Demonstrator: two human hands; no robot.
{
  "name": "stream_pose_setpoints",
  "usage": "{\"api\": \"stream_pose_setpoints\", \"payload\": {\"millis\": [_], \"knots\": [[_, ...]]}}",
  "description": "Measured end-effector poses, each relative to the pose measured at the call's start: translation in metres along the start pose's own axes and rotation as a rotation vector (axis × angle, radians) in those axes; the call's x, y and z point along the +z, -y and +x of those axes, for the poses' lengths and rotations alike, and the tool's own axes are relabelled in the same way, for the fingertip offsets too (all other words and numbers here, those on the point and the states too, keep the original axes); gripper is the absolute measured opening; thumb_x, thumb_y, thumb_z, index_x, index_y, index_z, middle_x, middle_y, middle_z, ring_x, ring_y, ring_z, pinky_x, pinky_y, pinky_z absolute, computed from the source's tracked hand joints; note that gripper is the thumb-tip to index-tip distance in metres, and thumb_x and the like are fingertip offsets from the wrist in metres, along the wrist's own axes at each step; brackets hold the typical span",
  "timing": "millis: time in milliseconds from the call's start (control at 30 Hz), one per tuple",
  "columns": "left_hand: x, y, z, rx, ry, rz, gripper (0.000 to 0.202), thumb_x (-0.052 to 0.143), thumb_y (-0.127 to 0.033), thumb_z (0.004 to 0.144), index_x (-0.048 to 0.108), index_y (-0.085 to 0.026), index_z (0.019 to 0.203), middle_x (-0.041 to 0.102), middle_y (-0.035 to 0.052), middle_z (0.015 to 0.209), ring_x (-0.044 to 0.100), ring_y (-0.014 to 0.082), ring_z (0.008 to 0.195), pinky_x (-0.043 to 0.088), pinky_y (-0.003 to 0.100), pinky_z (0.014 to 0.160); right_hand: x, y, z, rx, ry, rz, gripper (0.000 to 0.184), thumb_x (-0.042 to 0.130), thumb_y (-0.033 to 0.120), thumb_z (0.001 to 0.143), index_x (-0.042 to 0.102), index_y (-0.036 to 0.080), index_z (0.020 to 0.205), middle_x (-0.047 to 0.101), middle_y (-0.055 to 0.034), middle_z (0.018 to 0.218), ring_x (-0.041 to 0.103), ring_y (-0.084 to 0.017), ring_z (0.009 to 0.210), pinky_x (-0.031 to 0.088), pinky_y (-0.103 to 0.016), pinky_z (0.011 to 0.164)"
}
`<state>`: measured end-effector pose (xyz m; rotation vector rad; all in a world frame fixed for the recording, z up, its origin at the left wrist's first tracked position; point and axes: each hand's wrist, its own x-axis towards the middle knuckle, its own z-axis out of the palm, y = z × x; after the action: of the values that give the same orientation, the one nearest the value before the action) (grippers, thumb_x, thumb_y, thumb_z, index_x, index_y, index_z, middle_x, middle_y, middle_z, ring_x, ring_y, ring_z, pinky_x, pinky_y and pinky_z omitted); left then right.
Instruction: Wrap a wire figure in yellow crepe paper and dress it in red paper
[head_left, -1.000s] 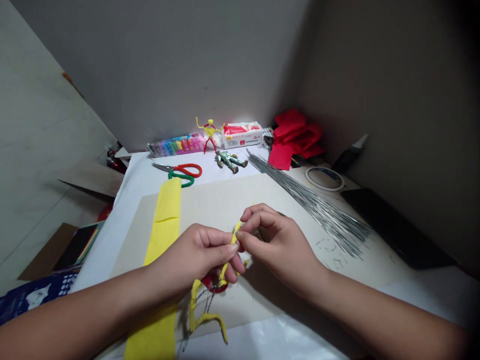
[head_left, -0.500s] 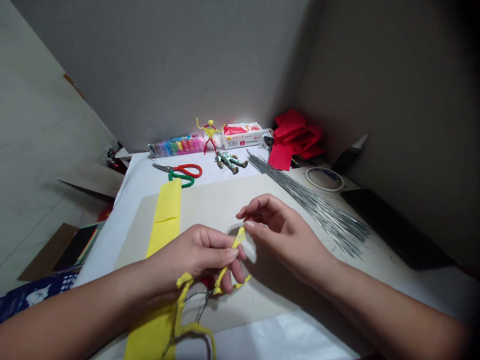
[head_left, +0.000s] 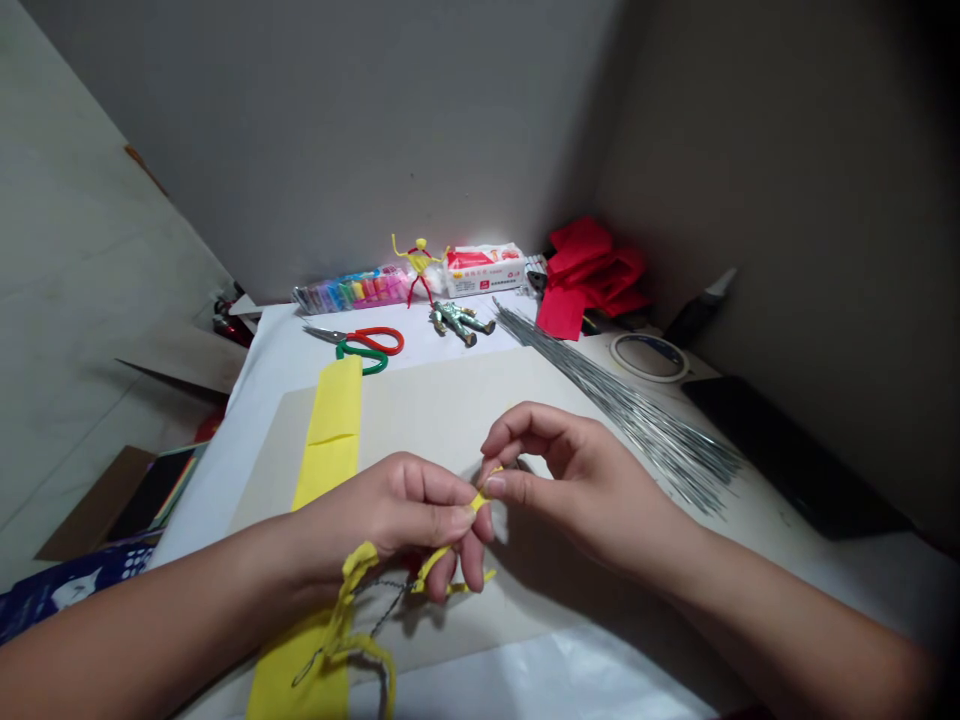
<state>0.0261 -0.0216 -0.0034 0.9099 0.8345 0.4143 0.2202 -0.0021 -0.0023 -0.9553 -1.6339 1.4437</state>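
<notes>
My left hand [head_left: 409, 508] is closed, thumb and fingers pinching a twisted wire frame [head_left: 386, 612] partly wrapped in yellow crepe paper. Below that hand hang the frame's yellow-wrapped limbs, with bare twisted wire between them and a bare wire loop at one end. From the left fingertips a short yellow paper strip [head_left: 481, 498] sticks up. My right hand [head_left: 574, 470] pinches the tip of this strip between thumb and index finger, the other fingers curled. Something red shows behind the left fingers, mostly hidden. Under the left forearm lies a folded length of yellow crepe paper [head_left: 330, 440].
A grey board [head_left: 427, 400] lies beneath the hands. Behind it are scissors [head_left: 367, 342], a standing yellow-and-red wire figure [head_left: 420, 262], a silver toy figure [head_left: 461, 320] and a tissue pack [head_left: 486, 272]. Rightward lie a wire bundle [head_left: 622, 400], red paper [head_left: 592, 275] and a tape roll [head_left: 649, 358].
My right hand has come down, its thumb and index finger closing on the strip's tip. The wire frame has shifted slightly left and its strip now leans further right.
</notes>
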Motion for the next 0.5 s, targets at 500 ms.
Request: {"api": "stream_pose_setpoints", "payload": {"millis": [500], "knots": [[-0.003, 0.002, 0.0018, -0.008, -0.101, 0.173, 0.022, 0.068, -0.035, 0.075, 0.068, -0.013, 0.077, 0.068, 0.0047, 0.065, 0.059, 0.0109, 0.053, 0.042, 0.021, 0.051, 0.008, -0.0045, -0.0018, 0.029, -0.032, 0.064, 0.015, 0.065, 0.012, 0.072, 0.052, 0.019, 0.076, 0.058, 0.0019, 0.074, 0.058, -0.013, 0.071, 0.046, -0.026, 0.066]]}}
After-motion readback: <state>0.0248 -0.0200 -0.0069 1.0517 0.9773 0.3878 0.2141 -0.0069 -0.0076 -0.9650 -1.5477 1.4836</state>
